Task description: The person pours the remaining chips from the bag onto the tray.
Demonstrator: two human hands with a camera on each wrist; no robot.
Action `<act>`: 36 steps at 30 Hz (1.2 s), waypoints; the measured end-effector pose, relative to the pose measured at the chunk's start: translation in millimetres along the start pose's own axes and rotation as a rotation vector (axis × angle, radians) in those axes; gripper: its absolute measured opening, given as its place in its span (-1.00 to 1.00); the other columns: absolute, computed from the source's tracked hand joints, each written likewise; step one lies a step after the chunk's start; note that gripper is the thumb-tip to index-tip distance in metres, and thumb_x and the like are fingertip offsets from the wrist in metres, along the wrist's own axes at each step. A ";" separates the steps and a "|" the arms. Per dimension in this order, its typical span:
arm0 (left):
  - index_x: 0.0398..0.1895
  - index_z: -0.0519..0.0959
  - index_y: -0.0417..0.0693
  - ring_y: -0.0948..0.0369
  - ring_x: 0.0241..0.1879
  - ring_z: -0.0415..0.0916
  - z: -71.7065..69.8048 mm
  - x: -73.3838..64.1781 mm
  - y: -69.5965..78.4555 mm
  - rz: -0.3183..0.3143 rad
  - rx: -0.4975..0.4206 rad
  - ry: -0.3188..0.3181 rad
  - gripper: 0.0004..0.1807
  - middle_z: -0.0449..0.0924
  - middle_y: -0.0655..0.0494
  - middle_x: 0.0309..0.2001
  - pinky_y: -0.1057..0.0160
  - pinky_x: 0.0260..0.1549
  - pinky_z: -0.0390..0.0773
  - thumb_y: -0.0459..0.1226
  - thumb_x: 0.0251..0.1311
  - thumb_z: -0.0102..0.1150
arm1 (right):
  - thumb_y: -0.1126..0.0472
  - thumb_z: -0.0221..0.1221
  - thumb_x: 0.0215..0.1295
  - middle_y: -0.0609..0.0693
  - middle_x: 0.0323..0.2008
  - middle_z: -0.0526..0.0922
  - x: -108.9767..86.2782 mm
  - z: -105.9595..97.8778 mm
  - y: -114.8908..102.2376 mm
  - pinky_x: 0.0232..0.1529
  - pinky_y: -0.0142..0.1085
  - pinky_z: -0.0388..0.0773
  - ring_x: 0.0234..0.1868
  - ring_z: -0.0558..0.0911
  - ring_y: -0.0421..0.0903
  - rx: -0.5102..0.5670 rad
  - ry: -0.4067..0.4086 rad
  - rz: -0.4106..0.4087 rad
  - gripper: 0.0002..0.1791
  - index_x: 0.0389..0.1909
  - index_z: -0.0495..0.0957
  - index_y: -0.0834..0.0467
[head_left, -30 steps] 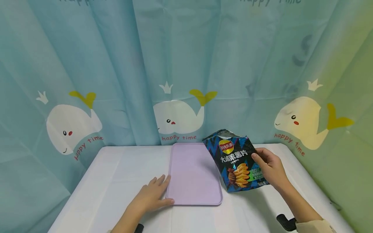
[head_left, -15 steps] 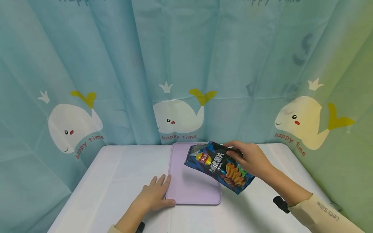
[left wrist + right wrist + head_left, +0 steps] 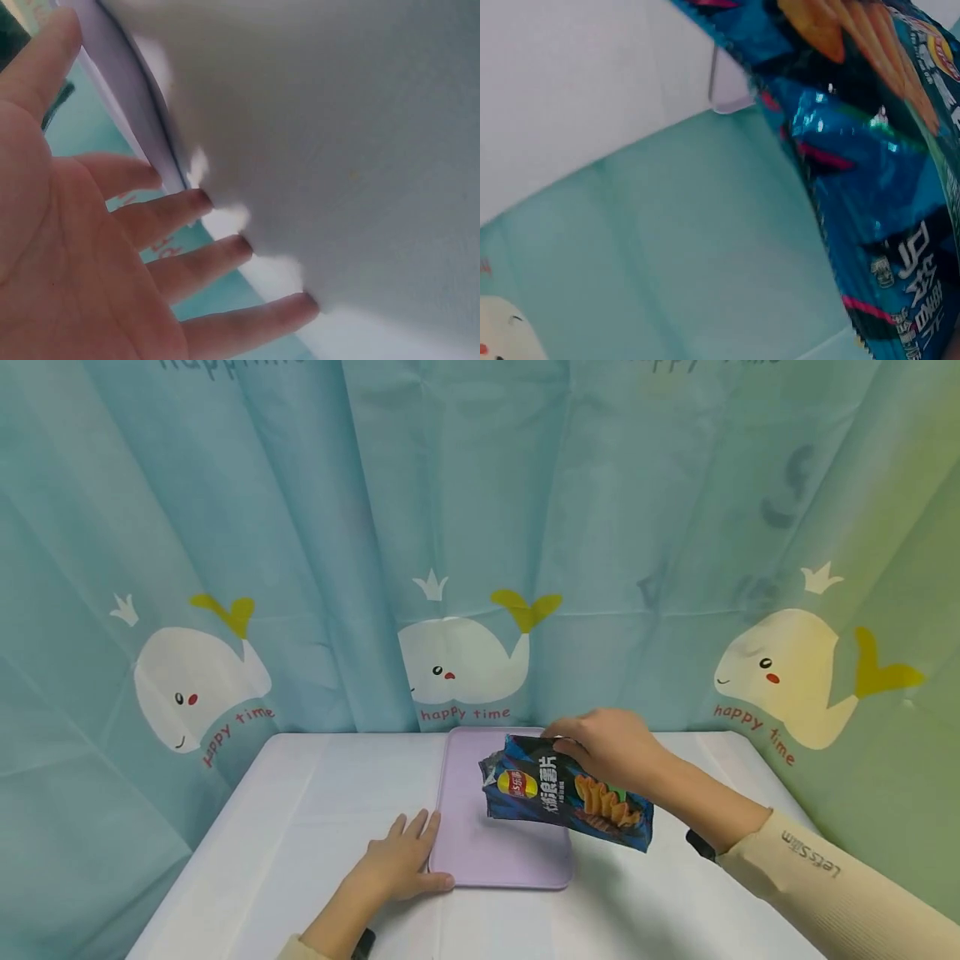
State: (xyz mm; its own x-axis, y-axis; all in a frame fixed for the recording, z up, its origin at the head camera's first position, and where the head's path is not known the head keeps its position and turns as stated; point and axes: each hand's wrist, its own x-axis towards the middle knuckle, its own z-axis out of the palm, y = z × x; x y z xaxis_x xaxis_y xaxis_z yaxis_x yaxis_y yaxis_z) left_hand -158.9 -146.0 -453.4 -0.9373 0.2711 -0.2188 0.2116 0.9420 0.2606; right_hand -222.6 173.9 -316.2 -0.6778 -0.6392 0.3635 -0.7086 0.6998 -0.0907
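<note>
Head view: the right hand (image 3: 603,747) grips the upper side edge of a glossy blue-and-black foil chip bag (image 3: 551,793), holding it sideways above the right part of a flat lilac rectangular tray (image 3: 495,860). The bag shows a red-and-yellow Lay's logo and white Chinese characters ending "浪薯片". The left hand (image 3: 397,864), fingers straight and spread, rests at the tray's left edge, thumb touching its near-left corner. The beige right sleeve (image 3: 832,877) reads "Let'sSlim"; the blue-green whale-print curtain (image 3: 637,527) repeats "happy time".
</note>
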 end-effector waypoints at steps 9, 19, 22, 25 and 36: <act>0.52 0.18 -0.19 -0.36 0.44 0.07 4.0 2.8 -2.1 -0.016 -0.026 0.003 0.15 0.18 -0.22 0.49 -0.62 0.05 0.22 0.30 0.00 0.32 | 0.16 0.26 0.37 -0.11 -0.25 0.80 16.8 -2.7 -13.0 -0.59 -0.42 0.45 -0.48 0.65 -0.26 -0.018 -0.066 -0.020 -0.80 -0.05 0.75 -0.03; 0.51 0.19 -0.21 -0.36 0.45 0.05 3.4 5.2 -2.4 -0.031 -0.032 -0.012 0.16 0.18 -0.22 0.49 -0.62 0.05 0.21 0.29 -0.03 0.35 | 0.17 0.28 0.35 -0.11 -0.42 0.76 21.1 -6.5 -16.3 -0.57 -0.35 0.54 -0.54 0.64 -0.21 -0.083 -0.062 -0.049 -0.83 -0.08 0.71 0.00; 0.51 0.19 -0.20 -0.36 0.46 0.04 2.0 4.7 -2.2 -0.037 -0.036 -0.012 0.16 0.18 -0.22 0.50 -0.62 0.06 0.19 0.29 -0.04 0.36 | 0.15 0.30 0.32 -0.10 -0.52 0.71 20.0 -5.4 -14.9 -0.64 -0.37 0.46 -0.63 0.57 -0.22 -0.086 -0.028 -0.059 -0.74 0.02 0.63 -0.03; 0.52 0.18 -0.20 -0.35 0.46 0.03 1.1 3.5 -1.1 -0.039 -0.044 -0.014 0.16 0.17 -0.22 0.50 -0.62 0.07 0.18 0.28 -0.03 0.36 | 0.15 0.31 0.31 -0.08 -0.50 0.74 17.0 -3.0 -12.0 -0.65 -0.39 0.44 -0.61 0.60 -0.20 -0.079 -0.014 -0.083 -0.69 0.06 0.60 -0.06; 0.52 0.16 -0.22 -0.37 0.47 0.00 -0.6 2.0 -0.4 -0.031 -0.064 -0.018 0.16 0.13 -0.24 0.51 -0.64 0.07 0.14 0.26 -0.01 0.36 | 0.12 0.37 0.23 -0.13 -0.37 0.78 21.5 -5.6 -10.4 -0.70 -0.39 0.43 -0.68 0.53 -0.21 -0.217 -0.049 -0.263 -0.70 0.00 0.68 -0.11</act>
State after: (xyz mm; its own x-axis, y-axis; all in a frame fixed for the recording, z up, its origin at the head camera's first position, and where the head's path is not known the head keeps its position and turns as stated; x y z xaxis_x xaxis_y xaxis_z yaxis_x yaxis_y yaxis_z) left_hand -161.0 -146.0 -453.4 -0.9379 0.2460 -0.2445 0.1637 0.9355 0.3131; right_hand -228.8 154.7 -302.2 -0.4902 -0.8174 0.3027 -0.8055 0.5575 0.2008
